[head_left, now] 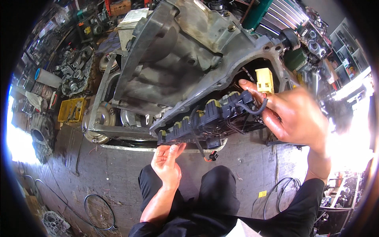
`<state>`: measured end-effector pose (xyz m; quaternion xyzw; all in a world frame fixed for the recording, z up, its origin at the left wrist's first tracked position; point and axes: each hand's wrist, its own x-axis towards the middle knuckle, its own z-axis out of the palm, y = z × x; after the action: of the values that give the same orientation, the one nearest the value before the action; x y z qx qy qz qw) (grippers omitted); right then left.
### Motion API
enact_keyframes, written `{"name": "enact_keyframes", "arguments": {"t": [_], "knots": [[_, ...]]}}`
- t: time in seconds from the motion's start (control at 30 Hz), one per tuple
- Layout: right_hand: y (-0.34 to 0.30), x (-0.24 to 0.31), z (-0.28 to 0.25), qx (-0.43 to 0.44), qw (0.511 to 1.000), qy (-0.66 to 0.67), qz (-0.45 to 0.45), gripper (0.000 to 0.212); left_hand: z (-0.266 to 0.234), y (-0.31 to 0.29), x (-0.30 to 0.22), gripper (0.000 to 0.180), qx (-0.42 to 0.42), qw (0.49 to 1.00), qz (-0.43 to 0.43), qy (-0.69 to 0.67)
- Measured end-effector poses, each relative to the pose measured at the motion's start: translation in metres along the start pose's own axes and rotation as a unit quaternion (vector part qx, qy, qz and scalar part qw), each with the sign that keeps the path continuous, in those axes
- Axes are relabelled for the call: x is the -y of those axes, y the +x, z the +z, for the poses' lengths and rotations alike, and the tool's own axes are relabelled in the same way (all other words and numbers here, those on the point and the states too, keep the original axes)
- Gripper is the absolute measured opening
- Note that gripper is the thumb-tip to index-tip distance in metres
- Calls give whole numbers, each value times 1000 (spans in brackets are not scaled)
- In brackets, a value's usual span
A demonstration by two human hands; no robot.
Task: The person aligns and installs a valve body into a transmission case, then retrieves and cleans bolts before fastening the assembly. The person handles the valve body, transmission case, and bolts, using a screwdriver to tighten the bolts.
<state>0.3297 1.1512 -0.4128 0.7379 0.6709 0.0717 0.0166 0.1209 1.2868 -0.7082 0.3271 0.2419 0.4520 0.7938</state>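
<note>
A large grey gearbox housing (166, 73) leans above a metal frame in front of me, its opening facing my side. Along that opening lies a long black solenoid unit (215, 117) with yellow-green parts on its upper edge. My left hand (167, 164) grips the unit's left end from below, thumb and fingers closed at its lower edge. At the other end my right hand (296, 116) is closed around the unit, index finger reaching to the opening. A cream connector (265, 81) rises beside that finger on a corrugated black cable. A small black plug (213, 156) dangles below on another cable.
The metal frame (118, 129) supports the housing, with round metal converters (98, 124) at its left. A yellow tray (72, 110) of tools stands farther left. Cables (100, 213) coil on the dark floor on both sides of my knees. Shelves with parts line the right.
</note>
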Motion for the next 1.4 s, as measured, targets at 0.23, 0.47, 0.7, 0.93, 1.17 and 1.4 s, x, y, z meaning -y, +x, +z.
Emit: {"name": "enact_keyframes", "arguments": {"t": [0.23,0.47,0.7,0.93,1.17,1.4], "knots": [[-46,45,57,-318,938,70,114,43,4,-1,-1,6,-7,1000,8,5],[-47,57,101,-465,863,57,189,41,-2,0,4,10,-2,997,38,61],[-25,4,28,-207,978,-15,12,57,-3,-2,6,9,-7,997,46,66],[-8,-3,3,-149,982,-71,-94,45,2,-2,6,11,-18,998,45,34],[10,-12,-15,44,995,-73,-57,60,5,-2,1,8,-17,999,27,25],[17,-7,-18,35,997,-39,-54,11,6,-2,0,11,-29,998,27,40]]}}
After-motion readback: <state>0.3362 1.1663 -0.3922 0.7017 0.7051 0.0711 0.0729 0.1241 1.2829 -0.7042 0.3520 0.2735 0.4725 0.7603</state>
